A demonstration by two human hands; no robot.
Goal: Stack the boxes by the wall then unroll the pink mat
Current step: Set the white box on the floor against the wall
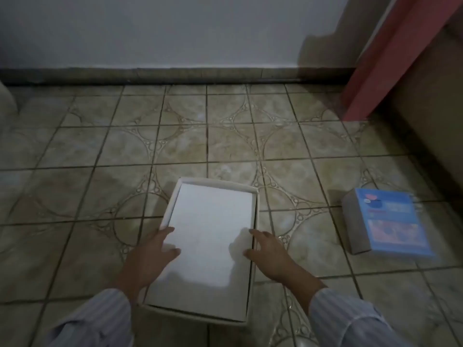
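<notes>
A white flat box (213, 236) is low in the middle of the view, over the tiled floor. My left hand (150, 256) grips its left edge with the fingers lying on top. At the box's right edge, my right hand (269, 256) holds on with fingers spread. I cannot tell whether the box rests on the floor or is lifted. A blue printed box (393, 221) lies flat on the floor to the right. A pink upright roll or panel (390, 58) leans at the far right, by the wall.
The white wall (175, 31) with a dark skirting runs across the back, with bare tiles between it and the box. A brown piece of furniture (436, 108) stands along the right side. A pale rounded object (6, 101) shows at the left edge.
</notes>
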